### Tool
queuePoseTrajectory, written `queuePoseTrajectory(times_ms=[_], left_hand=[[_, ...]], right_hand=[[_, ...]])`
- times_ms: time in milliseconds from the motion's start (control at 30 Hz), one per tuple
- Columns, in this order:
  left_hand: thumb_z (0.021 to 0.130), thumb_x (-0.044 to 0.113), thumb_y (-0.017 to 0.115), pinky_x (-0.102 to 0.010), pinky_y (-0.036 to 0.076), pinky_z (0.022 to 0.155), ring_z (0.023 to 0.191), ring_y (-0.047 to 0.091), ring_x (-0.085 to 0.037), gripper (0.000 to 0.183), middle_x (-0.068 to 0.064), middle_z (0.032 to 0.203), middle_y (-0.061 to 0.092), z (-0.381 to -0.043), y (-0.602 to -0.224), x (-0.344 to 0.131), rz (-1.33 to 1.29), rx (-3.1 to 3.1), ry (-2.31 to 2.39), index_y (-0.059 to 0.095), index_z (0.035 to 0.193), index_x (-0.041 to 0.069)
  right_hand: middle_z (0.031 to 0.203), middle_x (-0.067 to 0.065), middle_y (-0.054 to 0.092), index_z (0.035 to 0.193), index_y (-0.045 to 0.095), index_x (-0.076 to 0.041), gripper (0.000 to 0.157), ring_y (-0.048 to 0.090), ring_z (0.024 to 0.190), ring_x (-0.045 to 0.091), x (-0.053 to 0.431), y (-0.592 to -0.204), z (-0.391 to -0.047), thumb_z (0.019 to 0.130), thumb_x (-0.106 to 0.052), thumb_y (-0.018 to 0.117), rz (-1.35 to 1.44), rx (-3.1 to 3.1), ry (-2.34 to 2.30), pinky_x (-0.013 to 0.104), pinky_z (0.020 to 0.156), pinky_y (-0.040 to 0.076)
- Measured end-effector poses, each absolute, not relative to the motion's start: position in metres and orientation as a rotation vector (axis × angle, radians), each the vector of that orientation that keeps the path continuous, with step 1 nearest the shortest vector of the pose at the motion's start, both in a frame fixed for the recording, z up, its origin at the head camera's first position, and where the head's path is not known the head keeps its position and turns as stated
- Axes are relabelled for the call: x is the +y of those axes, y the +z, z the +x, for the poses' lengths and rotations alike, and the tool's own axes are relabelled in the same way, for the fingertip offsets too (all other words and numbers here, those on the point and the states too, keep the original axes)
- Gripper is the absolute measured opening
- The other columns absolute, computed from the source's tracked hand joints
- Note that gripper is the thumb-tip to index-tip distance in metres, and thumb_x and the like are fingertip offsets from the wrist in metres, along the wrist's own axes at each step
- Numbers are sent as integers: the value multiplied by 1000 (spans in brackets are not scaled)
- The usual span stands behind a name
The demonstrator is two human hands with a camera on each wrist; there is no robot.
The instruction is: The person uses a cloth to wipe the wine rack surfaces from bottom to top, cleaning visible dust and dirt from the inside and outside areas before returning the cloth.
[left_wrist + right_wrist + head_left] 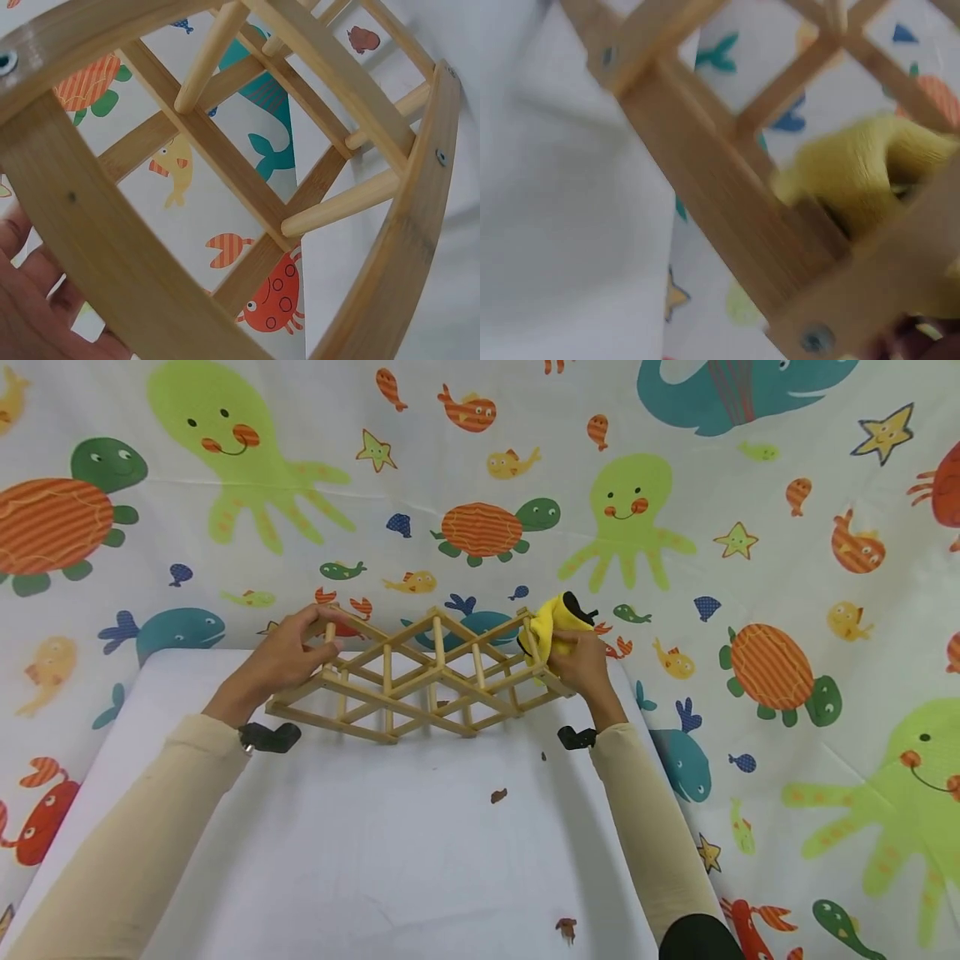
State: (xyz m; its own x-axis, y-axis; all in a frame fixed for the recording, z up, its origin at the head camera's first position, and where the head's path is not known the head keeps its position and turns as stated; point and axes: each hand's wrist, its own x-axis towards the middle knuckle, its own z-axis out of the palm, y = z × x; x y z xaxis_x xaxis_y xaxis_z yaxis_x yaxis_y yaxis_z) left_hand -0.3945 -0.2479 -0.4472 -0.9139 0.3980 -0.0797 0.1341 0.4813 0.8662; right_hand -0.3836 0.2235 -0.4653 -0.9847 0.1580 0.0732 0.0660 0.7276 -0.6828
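A folding wooden lattice rack (438, 643), made of crossed slats and round dowels, is held spread out at the far end of the white table. My left hand (288, 647) grips its left end, thumb toward the near side. In the left wrist view, fingers (52, 281) show beside a broad slat (112, 217). At the right end, my right hand (581, 660) holds a yellow cloth (551, 622) with dark trim against the rack. The right wrist view is blurred; there the cloth (847, 161) bunches between slats, and most of that hand is hidden.
Small brown scraps (498, 796) lie on the white tabletop (375, 843), another brown scrap (566, 930) near its front. A curtain (525, 468) printed with sea animals hangs close behind the rack and along the sides.
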Motion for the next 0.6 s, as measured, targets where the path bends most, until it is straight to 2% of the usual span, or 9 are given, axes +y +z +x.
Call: queuePoseTrajectory(times_ms=[133,267,367,467,600], left_hand=[[108,16,61,-78,26,122,162,28,-42,45,-12,175,30,-391,-447,-251,462,2483,1393,48,150,10],[109,18,60,-77,26,122,162,29,-42,44,-12,175,31,-392,-448,-248,483,2497,1385,47,150,11],[109,20,59,-77,29,121,161,29,-43,44,-11,175,30,-392,-449,-247,489,2503,1379,47,151,12],[110,20,58,-77,32,119,160,30,-44,44,-10,177,27,-390,-449,-248,487,2506,1382,47,151,12],[109,19,58,-78,28,120,161,29,-44,44,-10,176,28,-389,-450,-249,477,2501,1409,47,151,11]], right_hand=[[135,21,72,135,75,-19,41,67,117,41,224,-462,-382,94,-26,78,-207,-2837,930,56,93,61],[137,13,73,131,77,-23,38,69,119,33,227,-456,-378,94,-14,78,-134,-2584,1135,49,95,63],[140,6,71,127,79,-28,42,69,123,25,225,-446,-375,92,-4,77,-75,-2366,1327,41,96,63],[143,4,68,127,78,-29,44,67,127,25,217,-430,-375,93,-1,76,9,-2215,1471,36,96,63],[146,6,64,131,76,-24,43,64,132,28,203,-411,-380,95,-1,75,114,-2111,1616,36,99,62]])
